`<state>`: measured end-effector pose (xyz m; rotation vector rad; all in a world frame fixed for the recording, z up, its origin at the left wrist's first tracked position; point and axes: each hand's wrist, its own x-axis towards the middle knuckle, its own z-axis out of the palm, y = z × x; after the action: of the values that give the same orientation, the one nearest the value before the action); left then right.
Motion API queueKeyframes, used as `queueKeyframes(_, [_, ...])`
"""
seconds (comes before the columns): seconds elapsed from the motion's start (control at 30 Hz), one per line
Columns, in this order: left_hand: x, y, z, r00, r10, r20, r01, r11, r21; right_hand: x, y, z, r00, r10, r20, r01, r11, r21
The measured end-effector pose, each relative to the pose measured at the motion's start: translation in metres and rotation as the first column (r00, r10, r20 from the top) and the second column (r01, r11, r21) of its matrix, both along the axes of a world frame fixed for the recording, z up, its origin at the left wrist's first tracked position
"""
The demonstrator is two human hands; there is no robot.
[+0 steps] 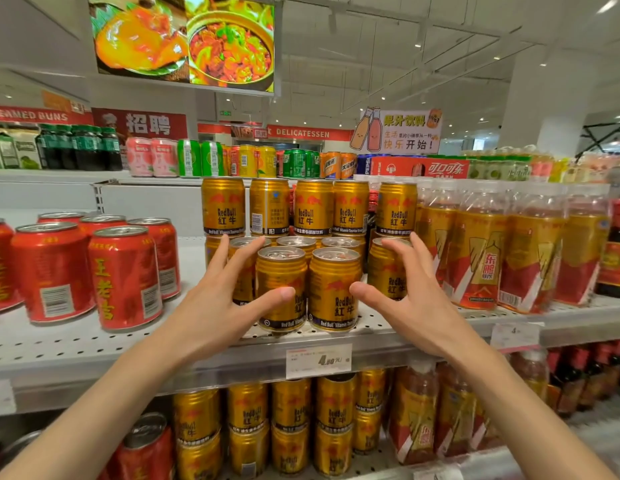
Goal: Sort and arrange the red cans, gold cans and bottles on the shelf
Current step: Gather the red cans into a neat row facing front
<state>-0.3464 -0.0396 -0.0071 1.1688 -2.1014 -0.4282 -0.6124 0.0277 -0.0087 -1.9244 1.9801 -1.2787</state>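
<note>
Gold cans stand in the middle of the white shelf, with a second layer of gold cans stacked behind them. My left hand is spread wide on the left side of the front gold cans, its thumb lying across one can. On the right side my right hand is spread the same way, thumb at the front can. Neither hand grips a can. Several red cans stand at the left. Amber bottles with gold and red labels fill the right.
A dark bottle stands at the far right. A price tag hangs on the shelf edge. The shelf below holds more gold cans, red cans and bottles. The top shelf carries mixed drink cans.
</note>
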Motion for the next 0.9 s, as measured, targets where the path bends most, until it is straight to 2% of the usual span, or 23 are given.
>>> queueKeyframes(0.2, [-0.005, 0.002, -0.001, 0.999, 0.039, 0.028, -0.039, 0.999, -0.004, 0.004, -0.009, -0.009, 0.999, 0.051, 0.002, -0.051, 0.998, -0.032])
queueKeyframes(0.53, [-0.017, 0.003, -0.009, 0.995, 0.100, 0.009, -0.100, 0.994, -0.047, 0.008, -0.005, -0.009, 0.998, 0.041, 0.040, -0.040, 0.999, -0.016])
queueKeyframes(0.63, [-0.018, 0.008, -0.008, 0.994, 0.104, -0.030, -0.105, 0.993, -0.056, 0.012, -0.001, -0.013, 0.998, 0.031, 0.059, -0.029, 0.999, -0.030])
queueKeyframes(0.77, [-0.013, 0.017, -0.016, 0.983, 0.117, -0.140, -0.139, 0.977, -0.159, 0.014, 0.010, -0.026, 0.988, 0.056, 0.146, -0.044, 0.995, -0.086])
queueKeyframes(0.9, [0.002, 0.039, -0.031, 0.964, 0.034, -0.265, -0.091, 0.974, -0.206, 0.021, 0.031, -0.038, 0.959, 0.122, 0.254, -0.078, 0.981, -0.176])
